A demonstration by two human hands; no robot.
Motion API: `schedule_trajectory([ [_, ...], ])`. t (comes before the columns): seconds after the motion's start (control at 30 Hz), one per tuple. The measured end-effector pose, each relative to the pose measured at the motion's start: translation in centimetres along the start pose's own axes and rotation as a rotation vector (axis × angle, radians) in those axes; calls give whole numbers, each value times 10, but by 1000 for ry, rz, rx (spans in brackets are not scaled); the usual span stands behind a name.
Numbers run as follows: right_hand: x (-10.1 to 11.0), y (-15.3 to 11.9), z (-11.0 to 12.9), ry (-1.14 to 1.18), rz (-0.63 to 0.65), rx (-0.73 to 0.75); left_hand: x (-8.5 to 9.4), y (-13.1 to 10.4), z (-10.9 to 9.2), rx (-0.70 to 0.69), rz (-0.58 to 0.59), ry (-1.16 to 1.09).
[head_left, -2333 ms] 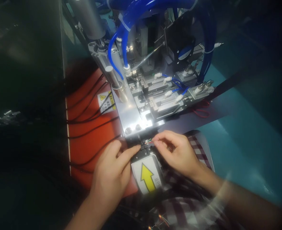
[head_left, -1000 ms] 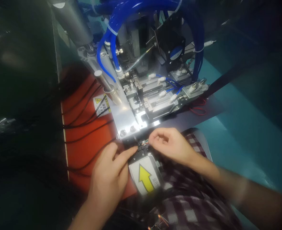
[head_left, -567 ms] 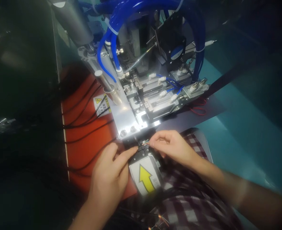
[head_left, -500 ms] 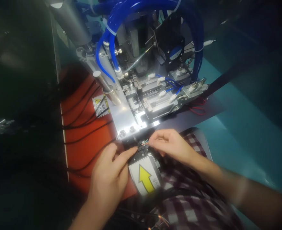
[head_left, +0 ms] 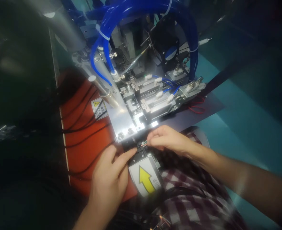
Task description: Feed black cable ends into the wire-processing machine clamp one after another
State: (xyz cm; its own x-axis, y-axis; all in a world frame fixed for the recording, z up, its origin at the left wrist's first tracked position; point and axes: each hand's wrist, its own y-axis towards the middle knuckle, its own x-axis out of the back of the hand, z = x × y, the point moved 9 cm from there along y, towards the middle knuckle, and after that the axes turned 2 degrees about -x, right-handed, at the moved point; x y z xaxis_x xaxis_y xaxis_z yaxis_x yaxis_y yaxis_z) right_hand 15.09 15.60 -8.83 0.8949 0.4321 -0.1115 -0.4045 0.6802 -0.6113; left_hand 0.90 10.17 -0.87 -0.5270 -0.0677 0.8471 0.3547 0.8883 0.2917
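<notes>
Thin coloured wires (head_left: pixel 144 143) spread from the dark end of a cable at the small black fixture (head_left: pixel 138 156) at the machine's front. The fingertips of my right hand (head_left: pixel 163 138) are pinched together on the loose ends of these wires. From the other side, my left hand (head_left: pixel 111 172) reaches in with a fingertip at the cable end beside the fixture, its other fingers curled. The cable within that hand is mostly hidden by the fingers. Just below the fixture is a white label with a yellow arrow (head_left: pixel 145 179).
A metal machine plate (head_left: pixel 121 118) with cylinders and thick blue air tubes (head_left: pixel 131 9) rises directly beyond my hands. Black cables (head_left: pixel 83 145) lie across the orange surface (head_left: pixel 80 156) at left. My checked clothing (head_left: pixel 186 207) is close below; more bare wire ends (head_left: pixel 162 220) are at the bottom.
The view has shifted slightly, moving the machine a little to the left in the picture. Both hands keep their places at the fixture, the right still pinching the wires.
</notes>
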Motion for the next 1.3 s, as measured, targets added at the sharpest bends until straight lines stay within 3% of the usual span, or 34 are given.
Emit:
schedule_trajectory([
  [0.37, 0, -9, -6, 202, -155, 141, 0, 1, 0, 3, 10, -21],
  [1.07, -2, -11, -2, 131, -126, 43, 0, 2, 0, 18, 11, -19],
  [1.3, -4, -13, -6, 93, -186, 139, -2, 1, 3, 29, 13, -19],
])
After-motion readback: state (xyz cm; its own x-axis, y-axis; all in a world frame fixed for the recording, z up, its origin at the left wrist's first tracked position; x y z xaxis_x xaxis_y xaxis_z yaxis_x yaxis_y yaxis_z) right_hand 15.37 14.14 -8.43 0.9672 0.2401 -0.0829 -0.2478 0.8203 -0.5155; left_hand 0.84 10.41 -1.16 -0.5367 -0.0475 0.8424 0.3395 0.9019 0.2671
